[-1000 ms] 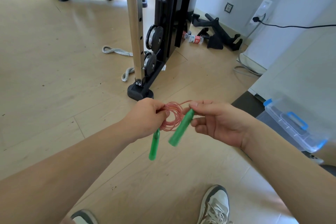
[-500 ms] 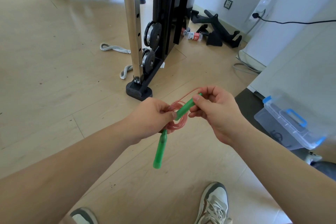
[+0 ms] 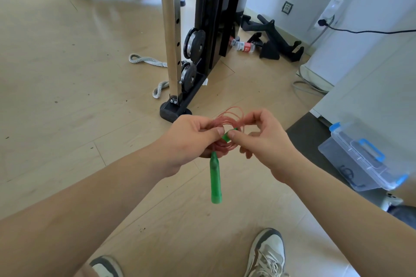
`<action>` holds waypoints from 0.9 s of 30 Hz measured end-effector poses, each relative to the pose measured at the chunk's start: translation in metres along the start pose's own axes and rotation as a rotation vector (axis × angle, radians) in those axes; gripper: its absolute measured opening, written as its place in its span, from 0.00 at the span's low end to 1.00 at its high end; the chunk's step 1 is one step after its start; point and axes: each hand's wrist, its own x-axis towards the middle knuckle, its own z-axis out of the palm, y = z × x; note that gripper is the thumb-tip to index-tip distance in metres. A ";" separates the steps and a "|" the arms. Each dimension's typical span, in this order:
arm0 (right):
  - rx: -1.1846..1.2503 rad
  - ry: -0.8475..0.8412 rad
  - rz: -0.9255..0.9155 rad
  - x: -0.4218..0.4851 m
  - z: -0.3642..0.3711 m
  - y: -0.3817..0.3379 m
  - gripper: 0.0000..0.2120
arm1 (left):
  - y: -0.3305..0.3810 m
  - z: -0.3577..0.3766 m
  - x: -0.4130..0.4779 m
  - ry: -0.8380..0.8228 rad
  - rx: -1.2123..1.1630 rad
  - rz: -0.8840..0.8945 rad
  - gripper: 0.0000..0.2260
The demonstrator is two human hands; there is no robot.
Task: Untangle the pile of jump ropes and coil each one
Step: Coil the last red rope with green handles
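Observation:
A thin red jump rope (image 3: pixel 227 119) is wound into a small coil held in front of me at waist height. My left hand (image 3: pixel 191 139) grips the coil on its left side, thumb on top. One green handle (image 3: pixel 215 180) hangs straight down below the coil. My right hand (image 3: pixel 261 139) pinches the other green handle (image 3: pixel 227 135), which pokes through the middle of the coil, and its fingers also touch the rope loops at the upper right. Most of this second handle is hidden by my fingers.
A black and steel cable machine (image 3: pixel 198 47) stands on the wooden floor ahead, with a grey woven rope (image 3: pixel 144 60) beside its base. A clear storage box with blue latches (image 3: pixel 360 159) sits at the right. My two shoes (image 3: pixel 267 254) show at the bottom.
My right hand has pushed the second green handle into the middle of the coil, so only its tip shows. The hanging handle has swung to point straight down.

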 end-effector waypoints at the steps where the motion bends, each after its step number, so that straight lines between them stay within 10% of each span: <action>1: 0.063 -0.066 0.015 0.000 -0.001 -0.001 0.17 | 0.001 -0.001 -0.001 -0.046 -0.021 -0.010 0.08; 8: 0.231 -0.521 0.088 0.004 -0.019 0.000 0.19 | 0.008 -0.012 0.000 -0.026 -0.020 -0.018 0.08; 17: -0.376 -0.178 0.172 0.024 -0.021 0.017 0.08 | 0.015 -0.023 0.014 -0.018 0.002 -0.107 0.07; 27: 0.136 -0.151 0.192 0.081 -0.013 0.027 0.15 | 0.032 -0.022 0.075 0.096 -0.016 -0.118 0.08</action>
